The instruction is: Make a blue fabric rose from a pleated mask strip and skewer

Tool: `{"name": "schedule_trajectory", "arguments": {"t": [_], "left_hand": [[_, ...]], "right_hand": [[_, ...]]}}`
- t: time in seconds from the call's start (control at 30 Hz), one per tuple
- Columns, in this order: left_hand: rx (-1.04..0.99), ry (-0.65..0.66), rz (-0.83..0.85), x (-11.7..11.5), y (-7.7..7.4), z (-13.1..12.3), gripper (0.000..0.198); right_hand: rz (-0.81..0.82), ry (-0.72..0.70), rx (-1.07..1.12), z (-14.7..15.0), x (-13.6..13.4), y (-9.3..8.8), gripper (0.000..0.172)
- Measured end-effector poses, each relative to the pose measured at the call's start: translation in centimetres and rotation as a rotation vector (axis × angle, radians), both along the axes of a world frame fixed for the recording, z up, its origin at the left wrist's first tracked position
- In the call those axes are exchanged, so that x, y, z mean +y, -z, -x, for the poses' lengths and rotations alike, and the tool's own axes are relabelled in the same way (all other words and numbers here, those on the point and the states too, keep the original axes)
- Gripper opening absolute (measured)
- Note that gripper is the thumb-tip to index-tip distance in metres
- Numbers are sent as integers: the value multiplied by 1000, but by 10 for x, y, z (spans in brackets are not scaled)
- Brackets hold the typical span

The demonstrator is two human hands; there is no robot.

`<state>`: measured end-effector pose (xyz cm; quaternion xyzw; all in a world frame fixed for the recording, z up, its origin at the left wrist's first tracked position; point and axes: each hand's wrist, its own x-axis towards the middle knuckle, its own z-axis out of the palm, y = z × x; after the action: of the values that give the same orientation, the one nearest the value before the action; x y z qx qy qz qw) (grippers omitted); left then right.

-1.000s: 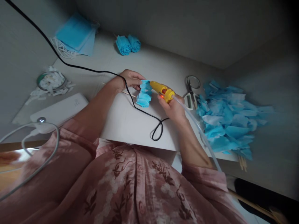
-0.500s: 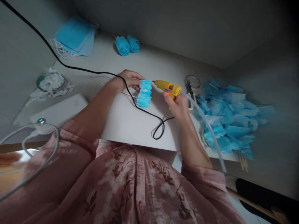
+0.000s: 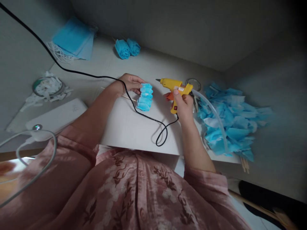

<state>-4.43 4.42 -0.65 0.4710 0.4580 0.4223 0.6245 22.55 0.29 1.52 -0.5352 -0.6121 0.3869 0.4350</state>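
Note:
My left hand (image 3: 131, 83) has its fingertips closed on the upper end of a ruffled light-blue flower piece (image 3: 145, 97), which looks like folded mask fabric. A thin wooden stick (image 3: 129, 98) reaches from its lower left side. In my right hand (image 3: 184, 103) is a yellow hot glue gun (image 3: 171, 83), gripped round the handle, its dark nozzle pointing left and slightly apart from the blue piece. A clear glue stick (image 3: 213, 110) curves out of the gun's back. The gun's black cord (image 3: 153, 119) loops over the white tabletop and passes across my left wrist.
Two blue fabric roses (image 3: 126, 48) lie at the back. Stacked blue face masks (image 3: 73, 38) are at the far left, above a bowl of white scraps (image 3: 49, 86) and a white power bank (image 3: 57, 116). Blue fabric pieces (image 3: 235, 118) pile up at the right, beside partly hidden scissors (image 3: 195, 100).
My right hand has turned the glue gun, so its side, handle and orange trigger show more; its nozzle is slightly higher. My left hand keeps its hold. The whole view has shifted a little.

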Motion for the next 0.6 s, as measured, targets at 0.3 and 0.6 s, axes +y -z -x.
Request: {"name": "schedule_trajectory", "arguments": {"t": [0.3,0.6], "left_hand": [[78,5,-38,3,6,3,30],[78,2,-36,1,4,2,31]], "right_hand": [[-117,-34,-197,-4,5,6,64],[-193,25,-307,-3,0,6,57]]}}
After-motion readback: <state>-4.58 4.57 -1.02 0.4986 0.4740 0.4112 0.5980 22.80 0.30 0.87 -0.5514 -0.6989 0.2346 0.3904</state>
